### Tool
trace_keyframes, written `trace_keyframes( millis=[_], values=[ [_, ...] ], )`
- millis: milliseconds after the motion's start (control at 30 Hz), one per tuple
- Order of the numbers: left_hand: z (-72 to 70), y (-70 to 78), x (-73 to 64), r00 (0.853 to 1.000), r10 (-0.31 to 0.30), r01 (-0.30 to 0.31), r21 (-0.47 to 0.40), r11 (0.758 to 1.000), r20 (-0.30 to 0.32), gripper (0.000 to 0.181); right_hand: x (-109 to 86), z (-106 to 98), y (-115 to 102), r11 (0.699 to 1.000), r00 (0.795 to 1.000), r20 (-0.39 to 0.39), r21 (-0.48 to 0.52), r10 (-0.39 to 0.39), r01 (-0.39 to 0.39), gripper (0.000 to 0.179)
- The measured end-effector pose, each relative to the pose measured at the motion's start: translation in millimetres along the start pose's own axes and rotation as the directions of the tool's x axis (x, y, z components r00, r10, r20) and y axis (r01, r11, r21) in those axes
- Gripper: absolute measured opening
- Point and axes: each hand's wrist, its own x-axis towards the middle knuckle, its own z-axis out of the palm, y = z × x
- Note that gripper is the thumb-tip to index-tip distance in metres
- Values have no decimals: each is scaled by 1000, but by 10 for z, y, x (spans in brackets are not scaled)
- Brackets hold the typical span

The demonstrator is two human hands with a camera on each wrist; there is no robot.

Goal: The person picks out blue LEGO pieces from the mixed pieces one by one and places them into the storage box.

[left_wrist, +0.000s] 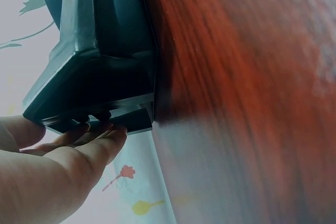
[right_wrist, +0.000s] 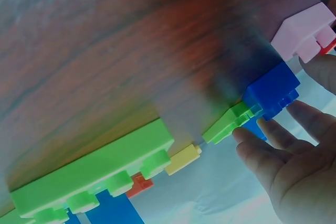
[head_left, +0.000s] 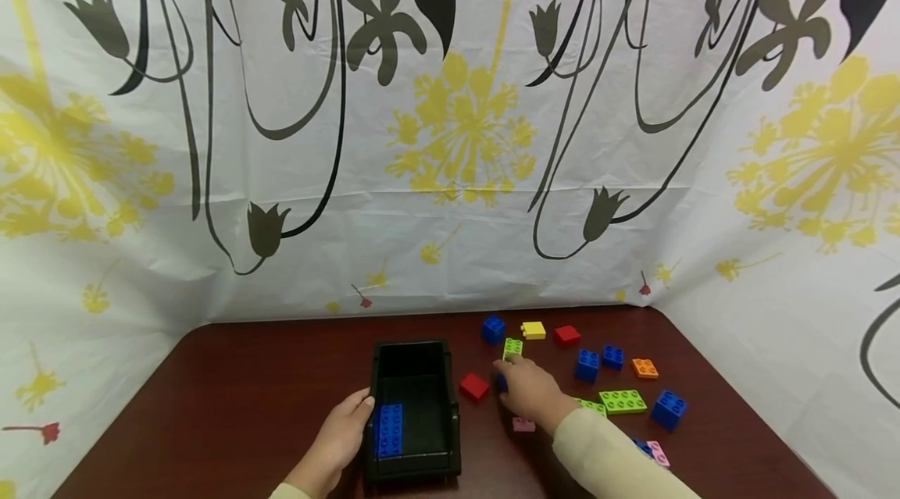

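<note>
My left hand (head_left: 342, 429) grips the left wall of a black plastic bin (head_left: 413, 471), its thumb at the rim. In the left wrist view the fingers (left_wrist: 100, 148) lie against the bin's outer side. A blue building brick (head_left: 389, 430) with studs lies inside the bin. My right hand (head_left: 532, 390) reaches down over another blue brick (right_wrist: 273, 88), mostly covered by the hand in the head view. Its fingers are spread around that brick; firm contact cannot be made out. Just beyond the fingertips is a lime green brick (head_left: 513, 347). A red brick (head_left: 474, 386) sits between bin and hand.
Scattered right of the bin are a yellow brick (head_left: 533, 330), a red one (head_left: 567, 335), an orange one (head_left: 644, 368), a long green one (head_left: 622, 402), pink ones (head_left: 523, 425) and several blue ones (head_left: 669, 409). A patterned curtain (head_left: 450, 249) hangs behind the brown table (head_left: 267, 382).
</note>
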Motion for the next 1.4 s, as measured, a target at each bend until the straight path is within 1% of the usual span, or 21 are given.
trace_keyframes(
  millis=[167,400,833,1033,1233,1400],
  values=[
    [6,4,-8,1000,-2,2,-1,1000,-7,50,11,15,20,1000,1000,21,-4,-3,3,47],
    [12,-8,-10,1000,-4,4,-1,1000,-5,50,14,24,36,998,999,0,-53,-33,33,40],
    [9,-8,-25,1000,-2,1,-7,1000,-8,50,22,61,57,995,998,-23,-82,-56,54,32],
    [3,5,-37,1000,2,-2,-12,1000,-13,49,30,72,65,995,998,-18,-88,-55,53,30],
    [-1,22,-40,1000,-5,4,-18,1000,-6,50,32,48,65,997,999,4,-69,-47,47,31],
    [0,22,-42,1000,2,-2,-17,1000,-7,50,18,27,73,997,999,10,-57,-48,48,33]
  ],
)
